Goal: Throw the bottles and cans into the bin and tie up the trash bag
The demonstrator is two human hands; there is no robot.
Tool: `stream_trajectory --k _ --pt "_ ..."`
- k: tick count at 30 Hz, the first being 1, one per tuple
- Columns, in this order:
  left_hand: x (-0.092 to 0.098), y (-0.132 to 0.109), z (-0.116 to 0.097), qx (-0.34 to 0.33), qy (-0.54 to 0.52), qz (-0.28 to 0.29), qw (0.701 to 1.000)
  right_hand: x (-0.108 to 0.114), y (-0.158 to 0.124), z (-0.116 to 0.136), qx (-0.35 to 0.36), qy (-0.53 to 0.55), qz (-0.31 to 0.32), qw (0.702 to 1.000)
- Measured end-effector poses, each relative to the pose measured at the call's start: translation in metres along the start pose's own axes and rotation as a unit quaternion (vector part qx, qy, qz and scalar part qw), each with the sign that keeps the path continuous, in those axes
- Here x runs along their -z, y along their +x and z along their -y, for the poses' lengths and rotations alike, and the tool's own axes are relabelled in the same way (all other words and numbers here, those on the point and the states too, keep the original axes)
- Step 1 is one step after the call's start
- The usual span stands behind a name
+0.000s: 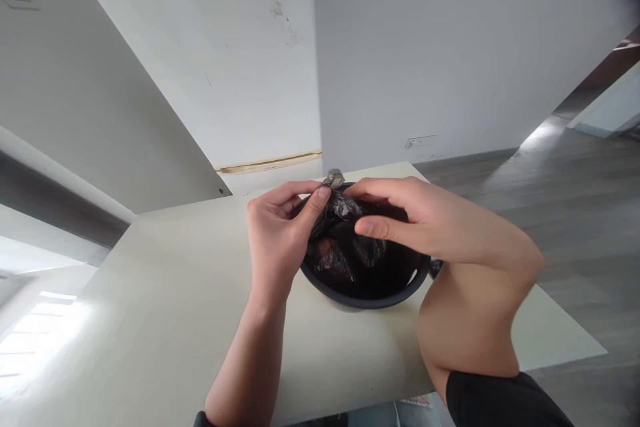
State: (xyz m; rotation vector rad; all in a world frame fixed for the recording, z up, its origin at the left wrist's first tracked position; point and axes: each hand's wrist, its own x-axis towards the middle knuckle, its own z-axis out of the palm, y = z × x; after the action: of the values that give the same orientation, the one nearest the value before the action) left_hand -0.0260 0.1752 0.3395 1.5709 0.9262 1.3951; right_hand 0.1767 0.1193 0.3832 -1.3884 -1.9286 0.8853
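A black bin (370, 301) stands on the pale table, its round opening facing up towards me. Inside it is a thin, shiny black plastic bag (345, 205), bunched up at the far left of the rim. My left hand (280, 230) pinches the gathered bag between thumb and forefinger, and a crumpled tuft sticks up beyond the fingertips. Over the right side of the opening is my right hand (413, 213), thumb and fingers apart. Its fingertips reach behind the bag's folds, so whether they touch the plastic is hidden.
The pale table (180, 307) extends left and right of the bin. Beyond its far edge stand a worn white fridge (210, 60) and a grey wall (415, 47) with a socket (421, 141). Grey wooden floor (565, 213) lies to the right. Something dark (437, 268) shows beside the bin's right rim.
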Motion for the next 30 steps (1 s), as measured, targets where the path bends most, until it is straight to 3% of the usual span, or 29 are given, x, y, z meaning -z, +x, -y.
stream_trajectory --k 3,7,10,13,16,23,30 --pt "0.003 0.000 0.001 -0.004 -0.028 0.030 0.999 -0.004 0.005 -0.006 -0.004 -0.034 -0.006 0.999" --pt "0.007 -0.001 -0.003 0.005 -0.068 0.172 0.983 -0.009 0.011 -0.007 -0.004 -0.025 -0.065 0.998" --pt "0.006 -0.004 -0.009 0.012 -0.071 0.231 0.970 -0.011 0.011 -0.001 0.019 0.014 -0.038 0.999" --pt "0.000 -0.007 -0.014 0.011 -0.055 0.202 0.978 -0.013 0.009 0.007 0.033 0.035 0.024 0.999" --pt "-0.004 -0.009 -0.015 0.004 -0.037 0.169 0.985 -0.015 0.008 0.008 0.015 0.031 0.024 0.999" --pt "-0.009 -0.009 -0.010 -0.056 0.023 -0.014 0.998 -0.014 0.007 0.004 -0.006 -0.009 0.007 1.000" --pt "-0.007 -0.010 -0.003 -0.134 0.104 -0.012 0.985 -0.013 -0.001 0.018 -0.050 0.001 -0.035 0.998"
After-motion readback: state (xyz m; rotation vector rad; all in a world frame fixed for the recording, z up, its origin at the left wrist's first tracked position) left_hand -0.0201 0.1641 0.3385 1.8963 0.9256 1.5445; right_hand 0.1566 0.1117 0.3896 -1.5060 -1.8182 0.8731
